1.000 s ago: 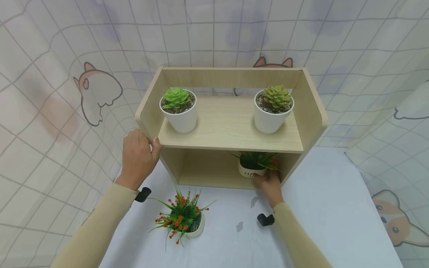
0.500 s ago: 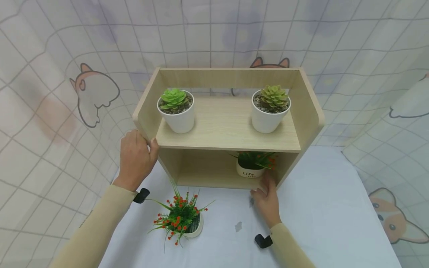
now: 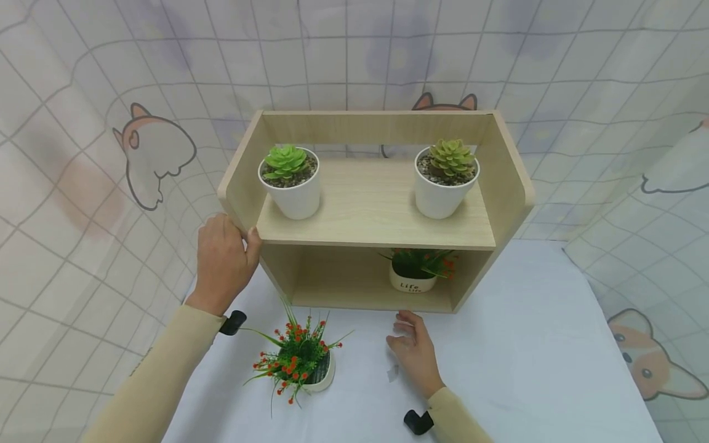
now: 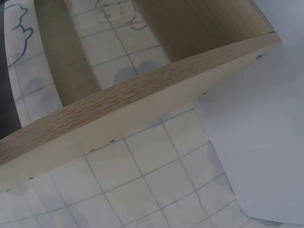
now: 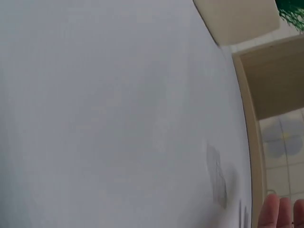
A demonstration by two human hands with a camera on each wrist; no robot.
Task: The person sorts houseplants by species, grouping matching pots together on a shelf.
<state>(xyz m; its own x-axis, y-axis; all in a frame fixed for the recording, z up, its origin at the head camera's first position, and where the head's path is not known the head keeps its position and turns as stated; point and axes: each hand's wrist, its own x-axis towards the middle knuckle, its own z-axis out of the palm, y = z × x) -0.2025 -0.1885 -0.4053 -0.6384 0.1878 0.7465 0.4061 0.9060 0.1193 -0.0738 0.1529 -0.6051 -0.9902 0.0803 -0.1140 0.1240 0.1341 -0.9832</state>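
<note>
In the head view my left hand [image 3: 226,264] grips the left side panel of a light wooden two-tier shelf [image 3: 376,240], thumb at its front edge. My right hand [image 3: 415,354] holds nothing, its fingers loosely bent over the white cloth before the lower tier; its fingertips [image 5: 270,211] show at the right wrist view's lower corner. A red-flowered plant in a white pot lettered "Life" [image 3: 412,282] stands on the lower tier at right, its top partly hidden by the upper board. Another red-flowered potted plant [image 3: 299,360] is on the cloth, front left, leaning.
On the upper tier stand two white pots with succulents, a bright green one [image 3: 290,184] at left and a duller one [image 3: 445,181] at right. A grid-patterned curtain [image 3: 354,55] hangs behind and around. White cloth [image 3: 532,344] covers the table.
My right hand has let go of the "Life" pot and drawn back out of the lower tier, toward the front and left. The left hand keeps its grip on the shelf.
</note>
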